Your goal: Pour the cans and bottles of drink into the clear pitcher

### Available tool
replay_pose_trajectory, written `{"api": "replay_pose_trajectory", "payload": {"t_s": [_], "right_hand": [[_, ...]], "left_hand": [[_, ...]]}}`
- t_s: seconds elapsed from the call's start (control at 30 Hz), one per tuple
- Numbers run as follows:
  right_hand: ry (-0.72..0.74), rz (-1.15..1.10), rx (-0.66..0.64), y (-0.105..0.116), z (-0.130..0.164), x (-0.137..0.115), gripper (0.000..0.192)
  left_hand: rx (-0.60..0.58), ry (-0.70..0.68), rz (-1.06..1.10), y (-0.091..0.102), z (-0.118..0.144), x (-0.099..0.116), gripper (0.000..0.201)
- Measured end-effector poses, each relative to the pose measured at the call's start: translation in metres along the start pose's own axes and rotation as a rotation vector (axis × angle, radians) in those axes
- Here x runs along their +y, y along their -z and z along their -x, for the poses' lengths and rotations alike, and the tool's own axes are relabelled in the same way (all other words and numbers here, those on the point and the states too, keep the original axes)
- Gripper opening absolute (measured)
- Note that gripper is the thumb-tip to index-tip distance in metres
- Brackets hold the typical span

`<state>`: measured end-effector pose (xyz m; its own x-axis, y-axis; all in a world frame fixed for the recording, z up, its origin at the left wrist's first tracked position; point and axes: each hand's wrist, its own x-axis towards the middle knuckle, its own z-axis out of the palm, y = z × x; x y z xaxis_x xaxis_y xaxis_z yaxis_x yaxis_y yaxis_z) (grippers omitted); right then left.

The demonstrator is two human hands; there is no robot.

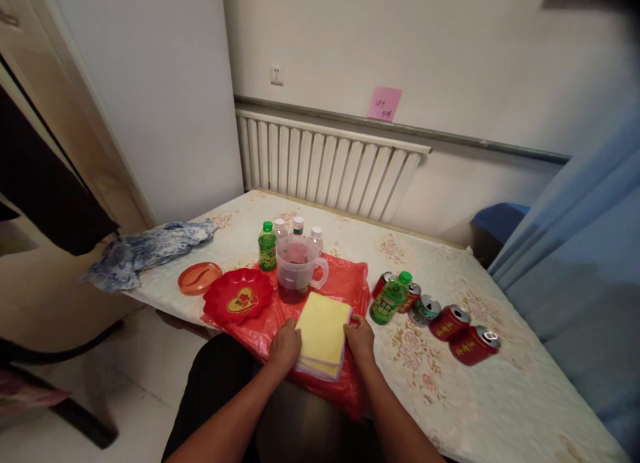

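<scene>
A stack of flat yellow sheets with pale purple edges lies on a red plastic bag at the table's near edge; I cannot tell whether they are cloth or paper. My left hand is closed at the stack's left side. On the opposite side my right hand pinches its right edge between thumb and fingers. Just behind the stack stands a clear plastic measuring jug, its handle pointing right. To the left of the jug, a red scalloped plate with a yellow heart rests partly on the bag.
Behind the jug are a green-capped bottle and several white-capped bottles. Several drink cans and another green bottle stand at right. An orange dish and a blue patterned cloth lie left. A radiator lines the wall.
</scene>
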<state>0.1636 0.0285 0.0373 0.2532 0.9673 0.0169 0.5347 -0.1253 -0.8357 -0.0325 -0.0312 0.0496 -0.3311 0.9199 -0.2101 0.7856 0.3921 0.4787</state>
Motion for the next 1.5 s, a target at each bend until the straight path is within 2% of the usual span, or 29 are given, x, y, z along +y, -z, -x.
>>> {"api": "replay_pose_trajectory", "payload": {"t_s": [0.4, 0.7, 0.9, 1.13, 1.5], "right_hand": [[0.087, 0.037, 0.024, 0.001, -0.001, -0.01, 0.041], [0.112, 0.087, -0.007, 0.0, -0.001, -0.006, 0.037], [0.107, 0.182, -0.01, 0.003, 0.003, 0.0, 0.026], [0.119, 0.235, -0.016, 0.0, 0.007, 0.004, 0.028], [0.155, 0.286, 0.035, 0.001, 0.003, 0.01, 0.024]], "left_hand": [[0.008, -0.016, 0.022, 0.001, -0.002, -0.003, 0.019], [0.0, -0.004, 0.03, 0.0, -0.002, -0.004, 0.018], [0.019, -0.031, 0.045, -0.001, -0.003, -0.004, 0.016], [0.07, -0.044, 0.049, -0.004, -0.003, -0.004, 0.015], [0.041, -0.069, -0.005, -0.006, -0.005, 0.005, 0.018]]}}
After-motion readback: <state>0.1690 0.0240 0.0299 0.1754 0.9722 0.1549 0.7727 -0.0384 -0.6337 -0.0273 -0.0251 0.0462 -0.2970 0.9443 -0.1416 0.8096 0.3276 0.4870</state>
